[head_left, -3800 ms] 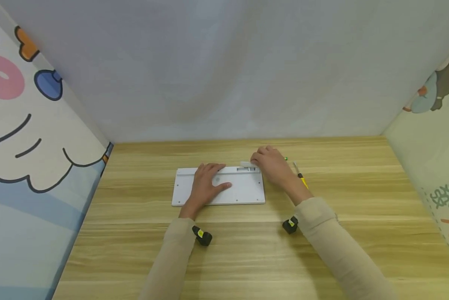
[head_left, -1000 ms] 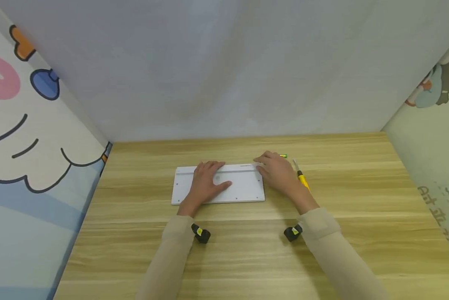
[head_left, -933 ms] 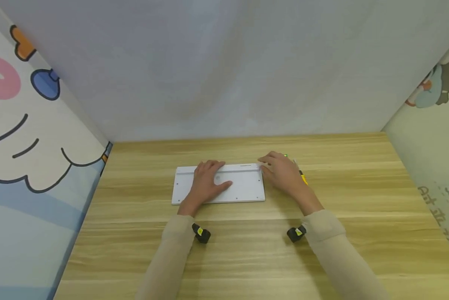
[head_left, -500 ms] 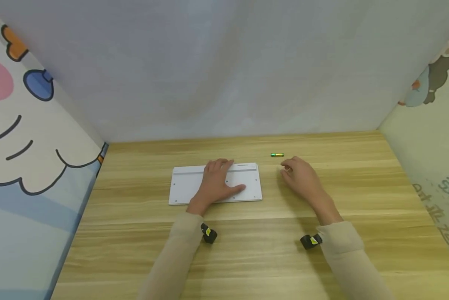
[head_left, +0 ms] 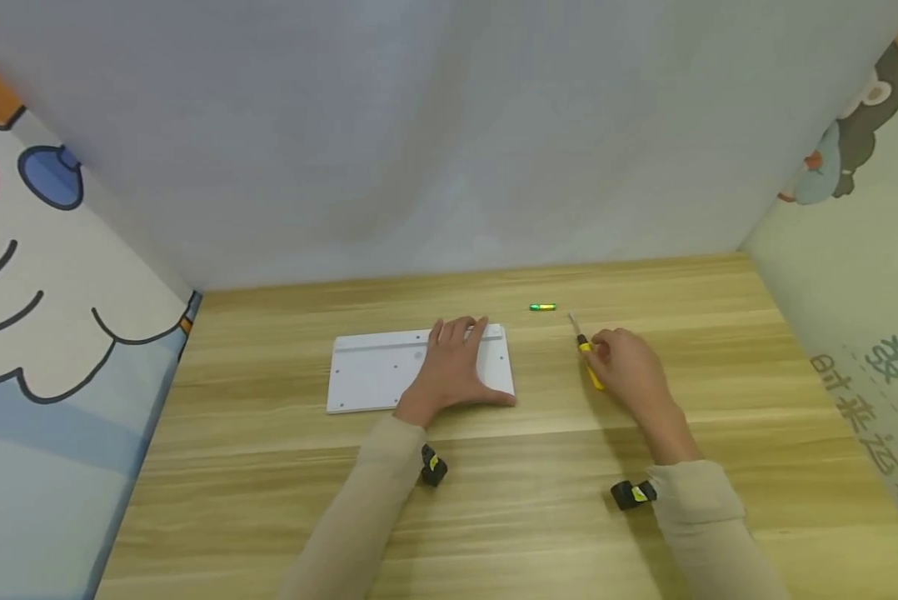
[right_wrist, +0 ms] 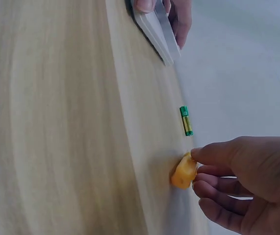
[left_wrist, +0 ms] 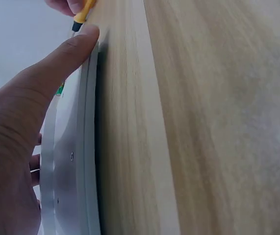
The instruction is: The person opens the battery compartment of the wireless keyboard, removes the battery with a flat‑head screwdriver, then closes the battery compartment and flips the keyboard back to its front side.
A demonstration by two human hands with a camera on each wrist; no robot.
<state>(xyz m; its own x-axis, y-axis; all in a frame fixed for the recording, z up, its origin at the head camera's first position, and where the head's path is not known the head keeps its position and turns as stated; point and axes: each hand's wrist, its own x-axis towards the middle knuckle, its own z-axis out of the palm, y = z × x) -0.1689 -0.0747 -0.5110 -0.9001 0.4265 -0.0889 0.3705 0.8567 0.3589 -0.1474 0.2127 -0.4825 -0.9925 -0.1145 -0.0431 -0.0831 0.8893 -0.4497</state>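
A white, keyboard-like panel (head_left: 370,379) lies on the table with its screw-dotted side up. My left hand (head_left: 452,371) spans it near the right end, thumb at the near edge and fingers over the far edge. In the left wrist view the thumb (left_wrist: 56,66) runs along the panel's edge. To the right, my right hand (head_left: 632,367) pinches the yellow handle of a screwdriver (head_left: 594,379), whose metal shaft points away from me. The right wrist view shows thumb and fingertips at the yellow handle (right_wrist: 184,172). A green and gold battery (head_left: 542,307) lies between panel and screwdriver.
The wooden table (head_left: 524,517) meets a pale wall (head_left: 449,167) at the back. Printed cartoon panels stand at the left and right sides. Each wrist wears a small black camera (head_left: 433,467).
Earlier the right hand held a small white cover at the panel's slot; that slot is now covered. The right hand moved right and took hold of the screwdriver. The left hand shifted right.
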